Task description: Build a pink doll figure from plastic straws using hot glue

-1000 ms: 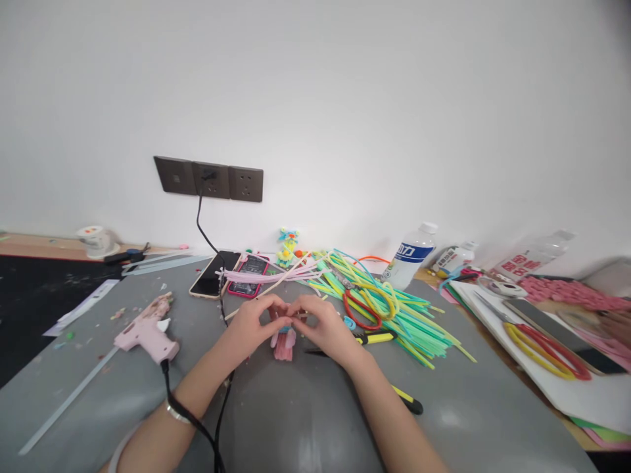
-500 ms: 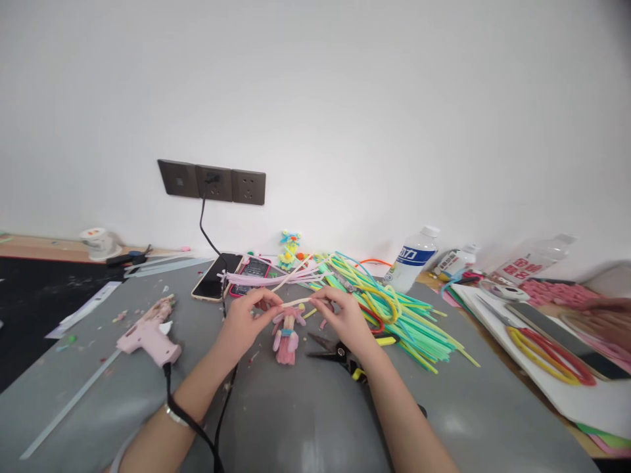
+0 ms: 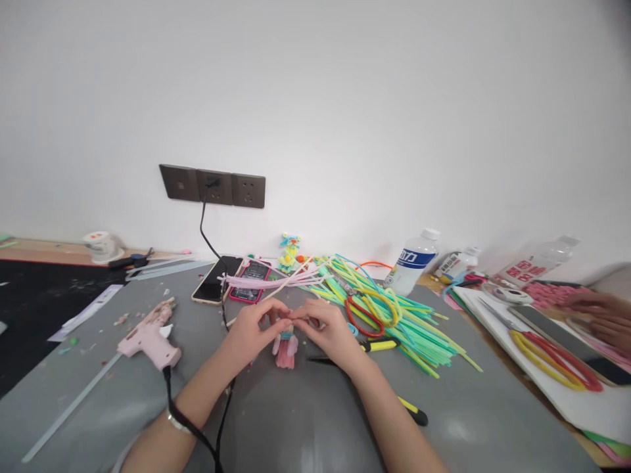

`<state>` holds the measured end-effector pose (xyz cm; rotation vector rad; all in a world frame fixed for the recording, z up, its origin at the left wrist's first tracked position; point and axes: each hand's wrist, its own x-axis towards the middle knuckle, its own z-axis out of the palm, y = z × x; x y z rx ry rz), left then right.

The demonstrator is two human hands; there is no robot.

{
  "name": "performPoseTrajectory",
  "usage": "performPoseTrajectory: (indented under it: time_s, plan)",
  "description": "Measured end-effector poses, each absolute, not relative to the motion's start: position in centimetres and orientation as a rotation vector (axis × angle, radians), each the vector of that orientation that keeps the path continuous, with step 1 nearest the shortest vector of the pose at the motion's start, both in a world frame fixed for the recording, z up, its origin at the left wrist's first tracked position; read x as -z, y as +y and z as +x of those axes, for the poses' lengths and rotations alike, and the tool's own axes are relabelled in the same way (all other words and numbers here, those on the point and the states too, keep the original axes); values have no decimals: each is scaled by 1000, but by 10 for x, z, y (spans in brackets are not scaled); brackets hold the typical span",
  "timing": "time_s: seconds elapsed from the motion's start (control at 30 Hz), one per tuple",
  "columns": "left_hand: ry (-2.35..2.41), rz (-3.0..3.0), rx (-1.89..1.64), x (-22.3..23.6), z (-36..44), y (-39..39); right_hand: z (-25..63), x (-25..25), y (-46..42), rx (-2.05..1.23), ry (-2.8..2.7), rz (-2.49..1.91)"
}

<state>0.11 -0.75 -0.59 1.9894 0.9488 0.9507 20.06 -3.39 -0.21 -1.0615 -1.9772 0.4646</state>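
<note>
My left hand (image 3: 260, 328) and my right hand (image 3: 329, 332) meet fingertip to fingertip, both closed in a pinch. Between them a short cream pipe cleaner, plain in the earlier frame, is now covered by the fingers. Right under the fingertips lies a small pink doll figure (image 3: 284, 358) made of pipe cleaners, with a blue band; its upper part is hidden. Partly beneath my right forearm are black-and-yellow pliers (image 3: 382, 345), one jaw pointing left. A bundle of green and yellow pipe cleaners (image 3: 414, 328) spreads to the right of my hands.
On the left rests a pink glue gun (image 3: 150, 338) with a black cord. Two phones (image 3: 217, 281) and lilac pipe cleaners (image 3: 276, 282) lie behind my hands. A water bottle (image 3: 413, 261) stands at the back. Scissors (image 3: 547, 351) and another person's hand (image 3: 606, 318) are at right.
My hands have come together over the doll figure, and their fingers now hide the pipe cleaner and the doll's top. The other person's hand at right has moved slightly left.
</note>
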Motion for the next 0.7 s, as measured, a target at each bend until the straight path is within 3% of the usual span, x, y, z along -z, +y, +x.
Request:
performPoseTrajectory:
  time_s: [0.37, 0.53, 0.7]
  plan:
    - [906, 1815, -914, 5, 0, -8, 215, -3, -29, -431, -1726, -1402]
    - [953, 1848, -966, 2, 1, -8, 275, -22, 27, -353, -1439, -1856]
    - [915, 1832, -921, 0, 3, -11, 282, -13, 92, -445, -1383, -2022]
